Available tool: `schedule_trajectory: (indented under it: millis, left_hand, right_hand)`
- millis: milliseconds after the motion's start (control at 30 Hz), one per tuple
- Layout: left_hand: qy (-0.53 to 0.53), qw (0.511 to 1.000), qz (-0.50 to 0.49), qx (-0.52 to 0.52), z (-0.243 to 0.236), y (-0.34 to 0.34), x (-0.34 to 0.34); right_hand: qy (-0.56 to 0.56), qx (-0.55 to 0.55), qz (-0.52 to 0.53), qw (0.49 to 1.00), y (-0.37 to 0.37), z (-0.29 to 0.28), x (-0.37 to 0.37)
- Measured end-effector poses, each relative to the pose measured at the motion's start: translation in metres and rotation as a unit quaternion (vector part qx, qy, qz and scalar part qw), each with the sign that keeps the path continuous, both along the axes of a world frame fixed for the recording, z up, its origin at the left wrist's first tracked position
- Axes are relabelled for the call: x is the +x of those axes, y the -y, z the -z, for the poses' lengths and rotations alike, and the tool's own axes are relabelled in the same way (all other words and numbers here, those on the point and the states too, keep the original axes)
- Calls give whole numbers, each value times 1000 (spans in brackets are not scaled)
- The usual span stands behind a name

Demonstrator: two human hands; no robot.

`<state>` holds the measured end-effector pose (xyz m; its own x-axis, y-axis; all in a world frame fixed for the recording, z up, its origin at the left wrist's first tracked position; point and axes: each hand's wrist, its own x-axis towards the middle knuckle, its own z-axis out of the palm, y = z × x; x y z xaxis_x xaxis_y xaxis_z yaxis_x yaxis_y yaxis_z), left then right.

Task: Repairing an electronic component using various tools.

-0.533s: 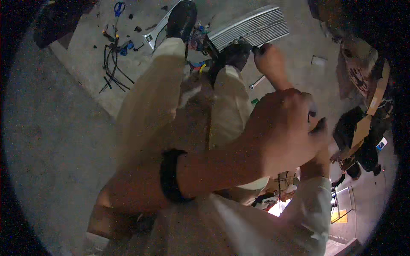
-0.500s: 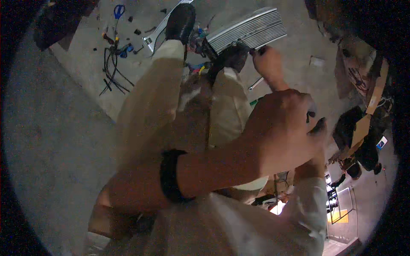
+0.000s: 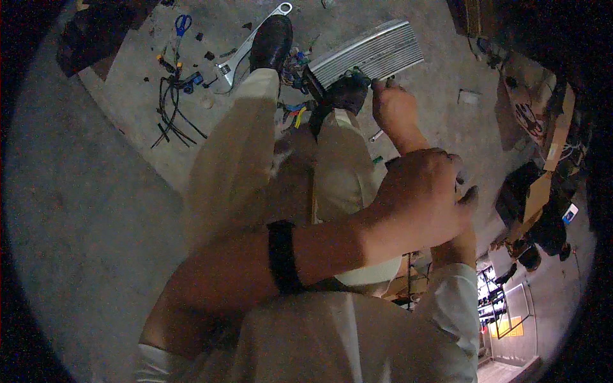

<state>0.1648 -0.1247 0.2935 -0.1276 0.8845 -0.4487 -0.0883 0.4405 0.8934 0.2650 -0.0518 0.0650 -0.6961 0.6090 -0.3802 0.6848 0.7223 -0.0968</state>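
My left hand, with a black band at the wrist, crosses above my right forearm. Its fingers are curled; what they hold, if anything, cannot be made out. Farther ahead, my right hand is closed beside my right shoe, fingertips at the near edge of a ribbed silver metal piece. Something small and dark shows at those fingertips, too unclear to name. The metal piece lies tilted against or under the shoe; which, I cannot tell. Coloured wires lie between my feet.
A large adjustable wrench lies by my left shoe. Farther left are blue-handled scissors and black cables. A small wrench shows near my right wrist. Cardboard and dark bags stand at the right.
The view has shifted, so the floor and feet sit slightly lower. My left forearm has moved a little right. My right hand stays at the metal piece, fingers still closed.
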Motion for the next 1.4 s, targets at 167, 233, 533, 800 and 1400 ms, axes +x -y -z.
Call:
schedule_trajectory:
  millis: [167,233,533,800,1400]
  left_hand:
    - [11,1000,-27,-8,2,3,-4]
    - [8,1000,-6,-4,3,6,-8]
    - [10,1000,6,-25,1,4,-16]
    - [-5,1000,20,-17,1,7,2]
    - [35,999,-3,-1,0,7,-5]
  right_hand:
    - [85,-16,-102,991,-4,3,0]
    - [72,-53,-31,996,-2,7,-3]
    - [-93,-160,383,905,-8,26,-4]
    - [-115,-207,320,917,-14,17,1]
    - [20,-134,190,972,9,-3,-18]
